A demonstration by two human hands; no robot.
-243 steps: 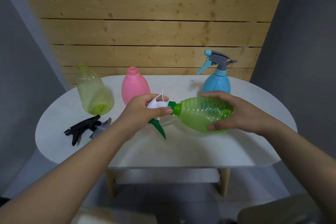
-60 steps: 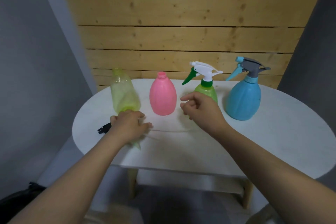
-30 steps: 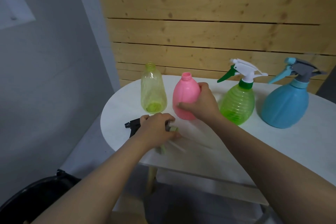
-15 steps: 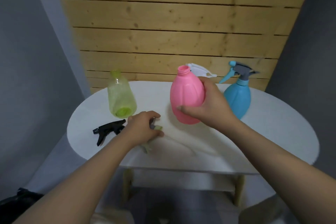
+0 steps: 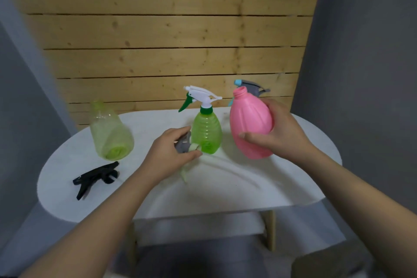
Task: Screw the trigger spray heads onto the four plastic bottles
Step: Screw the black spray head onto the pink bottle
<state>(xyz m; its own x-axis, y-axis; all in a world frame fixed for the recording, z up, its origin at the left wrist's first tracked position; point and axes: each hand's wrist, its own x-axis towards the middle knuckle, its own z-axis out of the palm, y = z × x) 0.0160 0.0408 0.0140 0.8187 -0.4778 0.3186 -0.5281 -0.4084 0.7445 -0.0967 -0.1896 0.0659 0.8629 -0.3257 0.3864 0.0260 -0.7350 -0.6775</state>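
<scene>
On the white oval table [image 5: 225, 189], far left, a pale yellow-green bottle [image 5: 110, 133] stood uncapped, neck open, blurred by motion. Just in front of it a black trigger head [image 5: 94, 179] lay on its side, loose, well apart from both hands. Wooden slat wall [image 5: 162, 36] behind, grey walls either side.

Left hand [image 5: 168, 156] was over mid-table, fingers curled around a grey spray head [image 5: 183, 145] with a pale green collar; a pale trigger piece poked out below the palm. Most of that head was covered by the hand, so its shape was hard to read. Its dip tube showed only as a faint streak across the tabletop.

Just beside that hand, touching or nearly so, the green ribbed bottle [image 5: 206, 133] stood upright with its white-and-green head [image 5: 200, 97] already on.

Right hand [image 5: 274, 133] gripped the pink bottle [image 5: 250, 122] round its lower body, lifted off the table, tilted slightly, mouth open on top. Grey head and pink bottle were near each other, green bottle between them.

The blue bottle was almost wholly hidden behind the pink one; only its grey-and-blue trigger head [image 5: 255, 87] showed above.
</scene>
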